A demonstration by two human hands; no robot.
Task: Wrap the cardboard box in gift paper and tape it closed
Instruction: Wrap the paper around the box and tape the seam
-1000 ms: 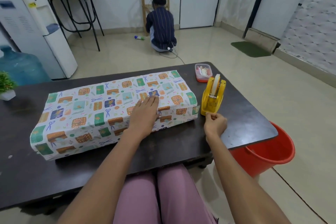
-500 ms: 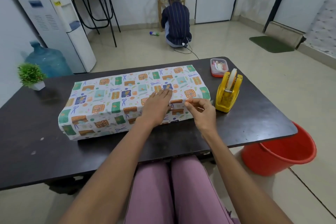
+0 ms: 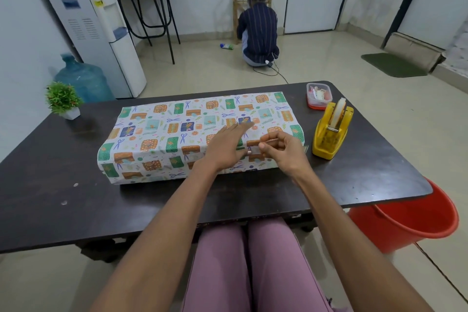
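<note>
The box wrapped in patterned gift paper [image 3: 164, 139] lies lengthwise on the dark table [image 3: 177, 200]. My left hand [image 3: 228, 147] lies flat on its top near the front edge, fingers straight, pressing the paper down. My right hand [image 3: 283, 152] hovers just right of it over the box's front right part, thumb and fingers pinching a short strip of clear tape [image 3: 255, 151]. A yellow tape dispenser [image 3: 331, 132] stands to the right of the box.
A small clear tub with a red base [image 3: 318, 96] sits behind the dispenser. A potted plant [image 3: 63, 100] stands at the table's far left. A red bucket [image 3: 405, 223] is on the floor at the right. Another person [image 3: 258, 30] crouches by the far wall.
My right hand left the dispenser and came over to the box with a piece of tape, beside my left hand. The left hand stayed flat on the paper.
</note>
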